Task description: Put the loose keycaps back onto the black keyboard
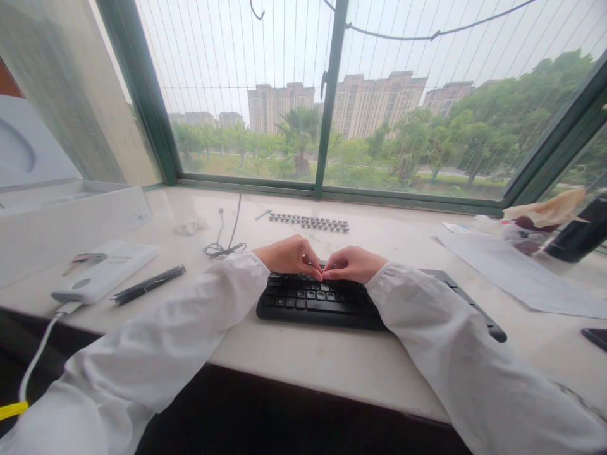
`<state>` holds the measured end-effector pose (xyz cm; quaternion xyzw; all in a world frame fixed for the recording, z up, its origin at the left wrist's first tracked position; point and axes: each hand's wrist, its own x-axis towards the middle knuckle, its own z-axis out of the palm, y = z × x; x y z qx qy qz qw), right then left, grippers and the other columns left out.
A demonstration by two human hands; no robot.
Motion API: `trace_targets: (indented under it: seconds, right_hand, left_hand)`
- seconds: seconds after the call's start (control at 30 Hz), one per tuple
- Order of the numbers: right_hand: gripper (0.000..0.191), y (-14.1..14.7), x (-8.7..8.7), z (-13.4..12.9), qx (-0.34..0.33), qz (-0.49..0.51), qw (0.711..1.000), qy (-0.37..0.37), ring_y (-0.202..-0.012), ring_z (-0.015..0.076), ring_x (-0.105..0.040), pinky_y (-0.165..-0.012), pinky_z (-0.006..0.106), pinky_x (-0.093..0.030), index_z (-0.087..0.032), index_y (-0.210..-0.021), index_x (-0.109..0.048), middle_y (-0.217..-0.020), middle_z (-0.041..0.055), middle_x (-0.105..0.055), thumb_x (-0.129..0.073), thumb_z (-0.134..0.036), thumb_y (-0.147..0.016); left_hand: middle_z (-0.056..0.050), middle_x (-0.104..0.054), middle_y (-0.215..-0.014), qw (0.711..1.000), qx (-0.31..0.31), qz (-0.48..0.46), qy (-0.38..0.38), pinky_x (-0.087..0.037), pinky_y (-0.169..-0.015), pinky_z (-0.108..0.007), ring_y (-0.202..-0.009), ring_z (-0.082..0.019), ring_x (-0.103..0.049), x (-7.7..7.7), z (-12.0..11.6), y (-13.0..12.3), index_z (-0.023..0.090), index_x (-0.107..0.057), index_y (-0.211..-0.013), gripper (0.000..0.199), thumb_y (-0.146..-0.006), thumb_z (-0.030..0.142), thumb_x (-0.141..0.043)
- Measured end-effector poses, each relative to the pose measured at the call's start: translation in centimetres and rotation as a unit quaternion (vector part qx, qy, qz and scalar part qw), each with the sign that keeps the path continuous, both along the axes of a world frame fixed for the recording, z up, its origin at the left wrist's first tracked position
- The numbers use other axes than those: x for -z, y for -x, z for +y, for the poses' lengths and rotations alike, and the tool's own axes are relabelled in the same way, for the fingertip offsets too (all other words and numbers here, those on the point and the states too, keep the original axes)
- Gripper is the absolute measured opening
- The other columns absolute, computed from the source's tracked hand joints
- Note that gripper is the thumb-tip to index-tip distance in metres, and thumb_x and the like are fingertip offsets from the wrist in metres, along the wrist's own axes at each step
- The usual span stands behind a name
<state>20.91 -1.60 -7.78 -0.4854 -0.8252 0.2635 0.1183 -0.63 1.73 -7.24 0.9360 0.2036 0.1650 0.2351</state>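
Observation:
A black keyboard (332, 307) lies on the pale sill in front of me. Over its upper rows, my left hand (291, 254) and my right hand (351, 263) meet with their fingertips pinched together. Whatever sits between those fingertips, if anything, is too small to make out. Part of the keyboard's top rows is hidden behind both hands, and my right sleeve covers some of its right side. Farther back, near the window, several small key-like pieces (310, 221) lie in neat rows.
To the left are a white power bank (99, 278) with a cable, keys (85, 260), a black pen (149, 284), a coiled thin cable (222, 249) and a white box (76, 212). On the right lie paper sheets (526, 272), a dark bottle (578, 230) and a phone-like edge (596, 337).

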Motion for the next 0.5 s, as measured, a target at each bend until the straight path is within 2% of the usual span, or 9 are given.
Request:
trace_targets:
  seconds: [0.3, 0.5]
  right_hand:
    - [0.043, 0.06, 0.20, -0.08, 0.007, 0.006, 1.000, -0.016, -0.064, 0.0135, -0.052, -0.059, 0.025, -0.035, -0.015, -0.086, -0.076, -0.067, 0.0021, -0.065, -0.065, -0.054, -0.072]
    - [0.038, 0.21, 0.05, -0.24, -0.005, 0.006, 1.000, -0.022, -0.061, 0.0122, -0.051, -0.057, 0.025, -0.034, -0.016, -0.086, -0.075, -0.064, 0.0003, -0.063, -0.065, -0.049, -0.072]
  left_hand:
    - [0.006, -0.042, -0.046, 0.998, 0.031, 0.019, -0.047, -0.023, -0.047, -0.020, -0.049, -0.006, -0.031, -0.31, -0.04, 0.30, 0.020, -0.079, -0.086, 0.025, -0.076, 0.041, -0.068]
    - [0.006, -0.041, -0.045, 0.997, 0.042, 0.018, -0.062, -0.022, -0.047, -0.021, -0.048, -0.006, -0.029, -0.37, -0.09, 0.31, 0.020, -0.079, -0.084, 0.025, -0.077, 0.041, -0.067]
